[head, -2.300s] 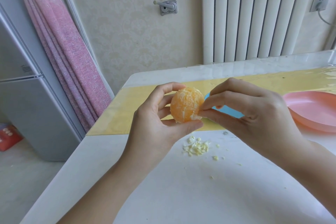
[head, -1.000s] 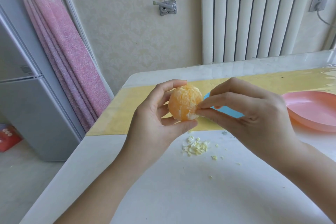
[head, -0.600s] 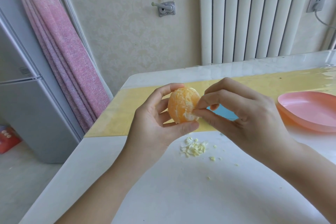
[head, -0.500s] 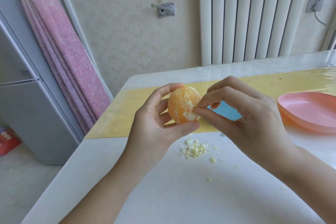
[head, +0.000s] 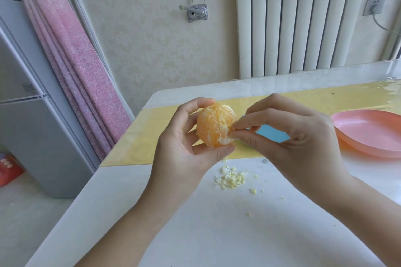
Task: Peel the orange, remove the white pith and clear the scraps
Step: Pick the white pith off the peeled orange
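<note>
Right now, from the head camera, I hold the peeled round orange (head: 214, 128) up in the air over the near edge of the glossy yellow table mat (head: 138, 145), well above the white tabletop (head: 217, 234). My left hand (head: 184, 143) cups it from the left, forefinger curled over the top and thumb pressed under the bottom, so the fruit is clamped between them. My right hand (head: 293, 136) comes in from the right with thumb and forefinger pinched together against the orange's lower right side, next to a pale white patch; whatever sits between the tips is too small for me to make out. Below the fruit, a small heap of pale yellow-white pith scraps (head: 231, 179) lies on the tabletop, with a few loose crumbs scattered to its right. A shallow pink plastic plate (head: 373, 134) rests on the table to my right, and a flat light-blue object (head: 272, 133) shows behind my right fingers. Behind the table stand a white ribbed radiator (head: 293, 17), a pink curtain (head: 76, 60) and a grey fridge (head: 28, 125).
</note>
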The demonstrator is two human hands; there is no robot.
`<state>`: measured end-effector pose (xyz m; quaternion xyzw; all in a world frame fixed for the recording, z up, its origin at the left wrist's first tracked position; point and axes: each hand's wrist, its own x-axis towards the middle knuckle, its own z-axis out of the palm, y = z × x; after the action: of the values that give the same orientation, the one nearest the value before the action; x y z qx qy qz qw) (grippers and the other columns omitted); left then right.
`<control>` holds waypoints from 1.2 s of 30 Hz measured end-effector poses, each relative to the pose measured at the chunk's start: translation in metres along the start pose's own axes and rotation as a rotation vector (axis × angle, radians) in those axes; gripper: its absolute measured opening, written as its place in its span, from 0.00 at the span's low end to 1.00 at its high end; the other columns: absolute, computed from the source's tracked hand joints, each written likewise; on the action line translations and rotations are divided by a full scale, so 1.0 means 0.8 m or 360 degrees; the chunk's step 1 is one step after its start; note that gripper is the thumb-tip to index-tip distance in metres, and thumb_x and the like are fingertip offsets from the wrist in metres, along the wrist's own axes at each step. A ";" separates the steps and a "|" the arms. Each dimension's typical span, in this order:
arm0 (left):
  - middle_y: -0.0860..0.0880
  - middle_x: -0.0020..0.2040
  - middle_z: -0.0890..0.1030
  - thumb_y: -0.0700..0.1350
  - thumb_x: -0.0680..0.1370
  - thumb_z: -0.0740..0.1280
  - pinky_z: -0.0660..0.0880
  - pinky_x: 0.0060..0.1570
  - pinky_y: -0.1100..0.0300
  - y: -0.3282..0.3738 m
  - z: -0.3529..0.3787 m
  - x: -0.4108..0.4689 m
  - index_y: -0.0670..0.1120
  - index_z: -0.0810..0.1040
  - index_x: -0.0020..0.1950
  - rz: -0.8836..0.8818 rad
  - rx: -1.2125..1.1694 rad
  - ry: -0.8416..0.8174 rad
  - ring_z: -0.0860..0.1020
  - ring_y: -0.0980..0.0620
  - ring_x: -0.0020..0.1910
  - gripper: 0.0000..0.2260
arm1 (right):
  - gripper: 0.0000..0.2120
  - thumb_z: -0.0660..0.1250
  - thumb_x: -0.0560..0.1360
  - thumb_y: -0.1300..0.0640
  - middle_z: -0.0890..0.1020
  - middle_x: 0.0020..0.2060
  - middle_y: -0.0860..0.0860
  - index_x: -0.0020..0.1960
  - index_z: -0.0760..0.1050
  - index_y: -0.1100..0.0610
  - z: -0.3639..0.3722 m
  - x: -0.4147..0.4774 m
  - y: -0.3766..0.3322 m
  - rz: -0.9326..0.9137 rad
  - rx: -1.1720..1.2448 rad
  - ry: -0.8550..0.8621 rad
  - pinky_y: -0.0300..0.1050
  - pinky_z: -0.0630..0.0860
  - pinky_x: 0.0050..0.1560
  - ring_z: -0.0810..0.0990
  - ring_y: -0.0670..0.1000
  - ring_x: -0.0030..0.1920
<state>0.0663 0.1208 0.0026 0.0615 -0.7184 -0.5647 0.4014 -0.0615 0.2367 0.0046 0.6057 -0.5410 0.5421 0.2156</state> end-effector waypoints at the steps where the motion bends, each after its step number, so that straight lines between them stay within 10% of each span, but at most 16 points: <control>1: 0.53 0.48 0.83 0.33 0.61 0.76 0.77 0.44 0.63 0.000 0.000 0.000 0.60 0.78 0.51 0.0000 0.0008 -0.0001 0.81 0.55 0.44 0.27 | 0.05 0.74 0.70 0.55 0.79 0.37 0.50 0.41 0.83 0.58 0.000 0.000 0.000 0.0000 0.0001 -0.0007 0.39 0.74 0.39 0.78 0.46 0.36; 16: 0.51 0.46 0.85 0.39 0.61 0.79 0.78 0.44 0.64 -0.008 0.000 0.000 0.50 0.77 0.59 -0.0314 -0.0088 -0.0044 0.83 0.54 0.43 0.28 | 0.03 0.70 0.73 0.57 0.77 0.39 0.47 0.42 0.79 0.56 -0.003 0.004 0.005 0.0097 -0.0056 -0.0169 0.29 0.69 0.43 0.76 0.43 0.40; 21: 0.44 0.52 0.84 0.38 0.59 0.79 0.78 0.57 0.53 -0.023 -0.013 0.007 0.49 0.77 0.60 -0.0507 -0.0212 0.0059 0.82 0.42 0.56 0.30 | 0.05 0.67 0.75 0.54 0.80 0.41 0.43 0.44 0.81 0.52 -0.002 0.002 0.016 0.0424 -0.0036 -0.0186 0.27 0.68 0.45 0.78 0.41 0.44; 27: 0.46 0.48 0.83 0.35 0.61 0.75 0.79 0.54 0.57 -0.028 -0.025 0.015 0.47 0.76 0.61 -0.0523 -0.0287 0.0192 0.82 0.46 0.52 0.29 | 0.19 0.67 0.67 0.36 0.74 0.29 0.43 0.30 0.74 0.51 0.008 -0.001 0.016 0.0677 -0.0212 -0.0336 0.30 0.67 0.36 0.74 0.41 0.36; 36: 0.50 0.48 0.84 0.40 0.57 0.79 0.77 0.54 0.54 -0.027 -0.027 0.014 0.50 0.75 0.60 -0.0441 -0.0165 0.0188 0.82 0.48 0.51 0.33 | 0.15 0.78 0.64 0.52 0.77 0.25 0.47 0.30 0.72 0.53 0.018 -0.006 0.004 0.0946 -0.0285 -0.0481 0.39 0.70 0.34 0.75 0.45 0.34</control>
<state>0.0652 0.0908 -0.0094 0.1722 -0.6480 -0.6465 0.3640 -0.0573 0.2260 -0.0054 0.4738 -0.7651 0.4357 0.0180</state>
